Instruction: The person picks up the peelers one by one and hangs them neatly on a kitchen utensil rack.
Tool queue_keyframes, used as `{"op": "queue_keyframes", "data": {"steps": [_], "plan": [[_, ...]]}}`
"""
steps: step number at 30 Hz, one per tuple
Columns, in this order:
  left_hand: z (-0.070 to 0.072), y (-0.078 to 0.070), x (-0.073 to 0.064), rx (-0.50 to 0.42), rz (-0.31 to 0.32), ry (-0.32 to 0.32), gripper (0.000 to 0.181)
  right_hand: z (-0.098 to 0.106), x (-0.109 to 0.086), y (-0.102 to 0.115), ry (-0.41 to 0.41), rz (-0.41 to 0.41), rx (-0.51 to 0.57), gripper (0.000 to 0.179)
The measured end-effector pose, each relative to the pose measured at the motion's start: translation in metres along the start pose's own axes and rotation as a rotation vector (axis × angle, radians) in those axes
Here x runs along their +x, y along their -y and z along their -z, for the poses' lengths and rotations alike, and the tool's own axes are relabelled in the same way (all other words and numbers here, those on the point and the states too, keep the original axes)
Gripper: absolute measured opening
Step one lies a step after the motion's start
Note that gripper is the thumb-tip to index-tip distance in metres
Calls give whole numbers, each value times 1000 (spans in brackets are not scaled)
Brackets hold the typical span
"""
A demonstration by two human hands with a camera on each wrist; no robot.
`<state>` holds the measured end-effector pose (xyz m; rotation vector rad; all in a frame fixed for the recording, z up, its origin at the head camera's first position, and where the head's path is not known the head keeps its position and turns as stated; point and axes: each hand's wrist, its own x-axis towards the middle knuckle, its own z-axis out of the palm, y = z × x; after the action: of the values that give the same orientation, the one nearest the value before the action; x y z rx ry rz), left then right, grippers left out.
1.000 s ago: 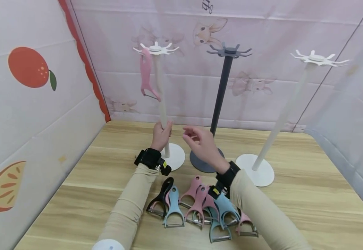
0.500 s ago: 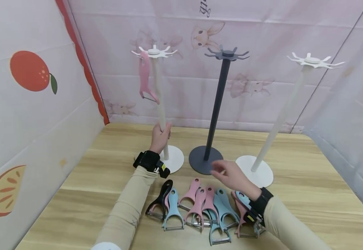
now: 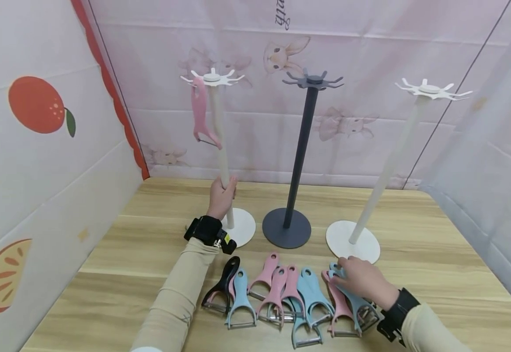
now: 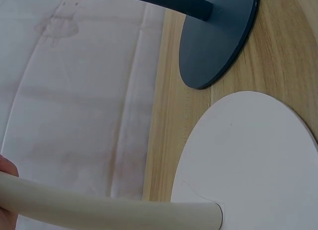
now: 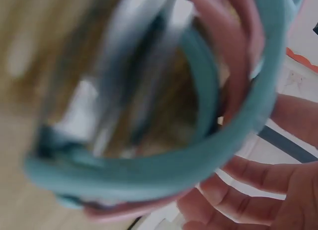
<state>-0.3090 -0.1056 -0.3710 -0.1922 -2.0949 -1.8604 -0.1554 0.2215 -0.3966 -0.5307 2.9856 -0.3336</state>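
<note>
My left hand point(image 3: 222, 196) grips the pole of the left white stand point(image 3: 221, 164) low down, above its round base. A pink peeler point(image 3: 200, 105) hangs by its handle hole from one of that stand's hooks. At the right end of a peeler pile, my right hand point(image 3: 365, 279) pinches the handle of a light blue peeler point(image 3: 357, 302). In the right wrist view that blue peeler point(image 5: 149, 173) fills the foreground, its blade blurred, with the fingers point(image 5: 243, 202) beyond. A pink peeler point(image 3: 340, 303) lies alongside, partly under it.
More pink and blue peelers point(image 3: 277, 288) and a black one point(image 3: 225, 281) lie overlapping on the wooden table point(image 3: 119, 274). A dark grey hook stand point(image 3: 298, 161) stands mid-table, another white stand point(image 3: 383, 181) to its right. Printed cloth point(image 3: 255, 142) walls the back and sides.
My right hand has moved from beside the left stand's pole, rightward and down to the pile's right end, and now pinches a blue peeler. The left hand keeps gripping the pole.
</note>
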Motion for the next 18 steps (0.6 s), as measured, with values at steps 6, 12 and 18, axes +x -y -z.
{"op": "queue_keyframes", "data": {"steps": [6,12,18], "plan": [[-1,3,1,-10,-2,-9,22,-3,-5,-1,-11,-23,37,29],[-1,-1,-1,-10,10,5,22,-7,-4,2,-37,-49,55,36],[2,-19,-7,-41,19,26,21,-11,-1,2,-19,-43,139,37]]}}
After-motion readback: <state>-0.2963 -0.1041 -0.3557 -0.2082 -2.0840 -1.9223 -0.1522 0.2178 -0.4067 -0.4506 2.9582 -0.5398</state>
